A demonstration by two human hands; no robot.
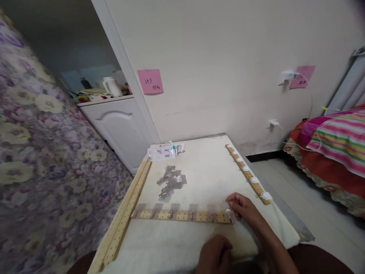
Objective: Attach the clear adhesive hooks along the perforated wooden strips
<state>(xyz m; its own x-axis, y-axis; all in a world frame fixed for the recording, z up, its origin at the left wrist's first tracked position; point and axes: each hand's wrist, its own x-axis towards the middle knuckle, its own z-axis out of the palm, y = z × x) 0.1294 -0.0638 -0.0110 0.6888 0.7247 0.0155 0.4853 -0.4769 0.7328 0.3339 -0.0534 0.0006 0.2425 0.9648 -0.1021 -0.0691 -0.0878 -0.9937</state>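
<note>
My right hand (242, 207) is over the table with its fingers curled, just beyond the right end of a perforated wooden strip (182, 215). Its fingertips are close to the last clear adhesive hook (229, 215); whether they pinch anything is too small to tell. Several such hooks with transparent backings sit in a row along this strip. Nearer the front edge, my left hand (215, 253) rests with bent fingers, and nothing shows sticking out of it. A loose pile of clear hooks (171, 182) lies farther back, left of centre.
Another perforated strip (248, 175) with several white round pieces runs along the table's right side. Long wooden strips (128, 209) line the left edge. Hook packaging (162, 152) lies at the back left corner. A floral curtain (57, 163) hangs left; a bed (336, 152) stands right.
</note>
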